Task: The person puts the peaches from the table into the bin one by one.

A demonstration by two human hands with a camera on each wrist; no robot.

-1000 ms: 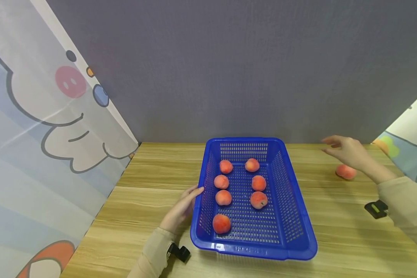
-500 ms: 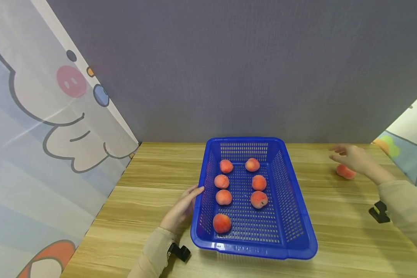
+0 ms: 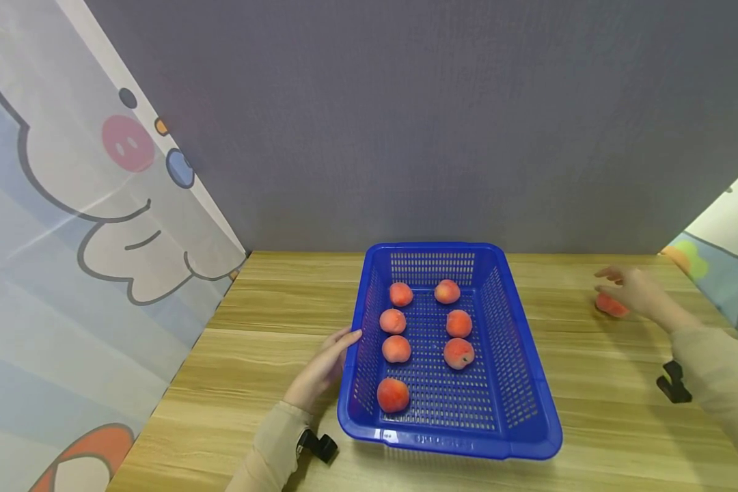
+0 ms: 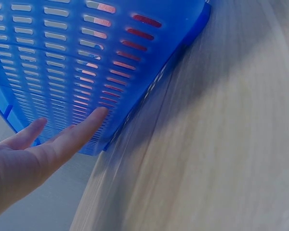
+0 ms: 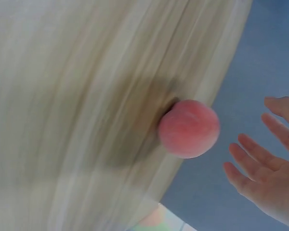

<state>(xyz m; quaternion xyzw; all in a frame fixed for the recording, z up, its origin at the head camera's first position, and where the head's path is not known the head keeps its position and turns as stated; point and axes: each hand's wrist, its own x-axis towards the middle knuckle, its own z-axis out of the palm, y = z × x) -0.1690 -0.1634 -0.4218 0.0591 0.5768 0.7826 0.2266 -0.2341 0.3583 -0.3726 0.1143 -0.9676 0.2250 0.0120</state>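
Note:
My left hand (image 3: 329, 362) is at the left side of a blue plastic basket (image 3: 449, 447). Its thumb lies over the rim, while the left wrist view shows fingers (image 4: 79, 137) reaching along the slotted outer wall. Several red-pink peaches (image 3: 393, 395) lie inside, in two loose rows. Over at the right, my right hand (image 3: 639, 294) hovers above a single peach (image 3: 611, 305) on the table, partly covering it in the head view. From the right wrist, that peach (image 5: 189, 129) appears apart from the spread, slightly bent fingers (image 5: 243, 159), which hold nothing.
The wood-grain table (image 3: 270, 301) ends at a grey upright panel (image 3: 406, 123) behind the basket. A cartoon-printed sheet (image 3: 49, 273) hangs along the left, and another printed sheet (image 3: 722, 273) shows at the right edge.
My right hand has come down and slightly right, nearer to the lone peach. The left hand, basket and peaches stay where they were.

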